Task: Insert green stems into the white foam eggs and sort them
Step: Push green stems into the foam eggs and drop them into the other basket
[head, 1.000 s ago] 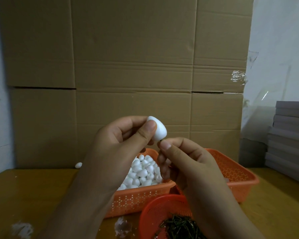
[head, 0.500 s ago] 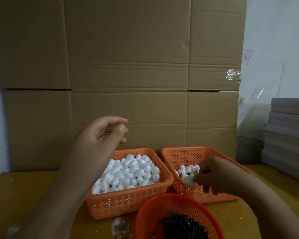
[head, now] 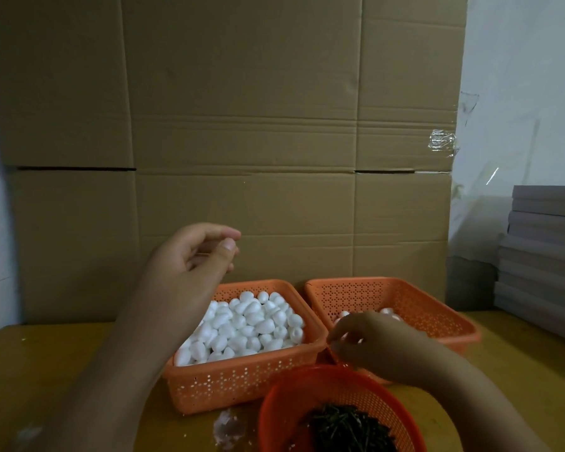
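A yellowish wooden table (head: 62, 370) is taking up the whole foreground, and a big wall of flattened brown cardboard (head: 242, 141) is standing upright along its far edge. To the right a pale wall is showing, with a stack of grey boards (head: 545, 256) leaning in at the table's right side. White scraps (head: 227, 429) are lying on the wood just in front of the baskets.

Three orange perforated baskets are sitting close together. The left square basket (head: 235, 383) is holding a heap of white foam eggs (head: 252, 324), too many to count. The right square basket (head: 437, 314) is holding only a few eggs, partly hidden behind a hand. The round basket (head: 294, 402) nearest me is holding a dark pile of green stems (head: 349, 429).

Two bare hands are showing. The left hand (head: 196, 259) is hovering above the left basket, fingers loosely curled toward the thumb, gripping nothing. The right hand (head: 369, 344) is reaching low at the near-left corner of the right basket, blurred; I cannot tell whether its fingers are pinching anything.
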Available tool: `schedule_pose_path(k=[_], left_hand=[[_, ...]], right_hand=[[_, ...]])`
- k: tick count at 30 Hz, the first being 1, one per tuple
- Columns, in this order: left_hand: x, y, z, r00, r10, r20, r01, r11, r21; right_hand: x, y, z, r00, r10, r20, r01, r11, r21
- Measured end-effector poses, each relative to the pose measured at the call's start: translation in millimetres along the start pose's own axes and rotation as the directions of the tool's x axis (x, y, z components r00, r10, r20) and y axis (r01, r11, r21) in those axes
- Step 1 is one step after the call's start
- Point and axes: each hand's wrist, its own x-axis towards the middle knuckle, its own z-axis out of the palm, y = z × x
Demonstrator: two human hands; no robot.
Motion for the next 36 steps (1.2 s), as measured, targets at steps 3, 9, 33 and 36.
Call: schedule_pose_path(k=[3,9,33,36], left_hand=[[0.5,3.2,-5.2,0.999,0.021,-0.040,-0.021,1.000,-0.018],[2.4,10.4,-19.2,0.991,0.067,-0.119,-0.079,0.992,-0.094],[2.8,14.3,-21.9,0.996,0.076,-0.054,-0.083,0.986,-0.144],[2.9,14.2,-21.2,0.996,0.079,-0.050,-0.085,0.987,-0.139]], right_hand=[[4.4,-19.7,10.0,0.995,-0.036,-0.096,0.045,0.995,0.087],[58.7,-37.0,26.7,0.978,0.036,-0.207,-0.070,0.985,-0.156],[127.1,-49.3,68.5,0.962,0.205,0.180,-0.033,0.741,-0.670],[118.1,-55.1,55.7,0.965,0.162,0.206,-0.007,0.802,-0.598]])
